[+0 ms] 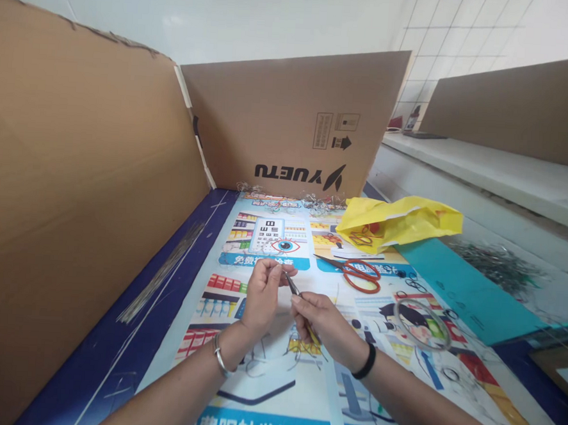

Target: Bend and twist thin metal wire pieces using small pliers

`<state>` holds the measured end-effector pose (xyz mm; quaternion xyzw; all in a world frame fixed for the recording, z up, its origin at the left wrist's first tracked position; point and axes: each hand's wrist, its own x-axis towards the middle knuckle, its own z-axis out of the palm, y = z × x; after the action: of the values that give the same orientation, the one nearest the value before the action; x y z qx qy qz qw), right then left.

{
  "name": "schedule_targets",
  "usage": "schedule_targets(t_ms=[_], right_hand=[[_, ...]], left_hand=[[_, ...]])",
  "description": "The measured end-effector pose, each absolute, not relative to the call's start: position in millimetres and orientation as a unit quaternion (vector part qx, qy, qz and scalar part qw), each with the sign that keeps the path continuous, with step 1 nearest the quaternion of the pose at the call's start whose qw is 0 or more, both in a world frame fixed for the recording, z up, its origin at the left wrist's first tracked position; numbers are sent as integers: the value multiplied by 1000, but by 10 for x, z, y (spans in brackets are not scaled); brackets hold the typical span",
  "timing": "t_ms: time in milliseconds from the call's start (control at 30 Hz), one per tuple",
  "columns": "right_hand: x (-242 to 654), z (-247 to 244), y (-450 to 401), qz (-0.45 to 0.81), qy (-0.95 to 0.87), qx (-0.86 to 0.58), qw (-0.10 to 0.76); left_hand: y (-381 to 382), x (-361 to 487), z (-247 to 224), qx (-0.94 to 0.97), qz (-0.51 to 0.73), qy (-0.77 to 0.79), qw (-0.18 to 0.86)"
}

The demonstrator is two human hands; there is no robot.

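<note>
Near the middle of the printed sheet (pixel 259 371), my right hand (pixel 313 307) is closed round small pliers (pixel 313 333) with yellow handles. The dark jaws (pixel 293 286) point up and left toward the fingertips of my left hand (pixel 264 294). My left fingers are pinched together at the jaw tips; what they hold is too small to make out. Thin loose wires (pixel 260 358) lie below my hands. Red-handled scissors (pixel 361 276) rest on the sheet just beyond my right hand, with blades toward the left.
Cardboard panels stand at the left (pixel 75 161) and back (pixel 270 122). A yellow bag (pixel 399 223) lies at the back right, a clear ring (pixel 421 323) nearer. Wire bundles sit on the left edge (pixel 159 275) and far right (pixel 495 267). Tangled wire (pixel 318 204) lines the back panel.
</note>
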<state>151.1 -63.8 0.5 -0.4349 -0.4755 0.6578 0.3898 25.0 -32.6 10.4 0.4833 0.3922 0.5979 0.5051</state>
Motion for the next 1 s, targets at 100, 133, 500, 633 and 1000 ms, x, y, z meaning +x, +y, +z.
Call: schedule_targets(t_ms=[100,133,500,633,1000], right_hand=[[1515,-14,-629,657,-477,-431,393],[1515,-19,-627,658,-478,-429,393],[1502,22,-638,669,-451,-439,396],[1503,5,-629,670,-449,-440,395],[1511,-7,-629,676,-448,-435,391]], left_hand=[[-326,253,103,489,595,394,501],[-325,254,102,491,594,395,500],[-334,258,84,482,596,385,514],[-338,264,80,484,596,387,510],[-324,262,57,483,597,392,507]])
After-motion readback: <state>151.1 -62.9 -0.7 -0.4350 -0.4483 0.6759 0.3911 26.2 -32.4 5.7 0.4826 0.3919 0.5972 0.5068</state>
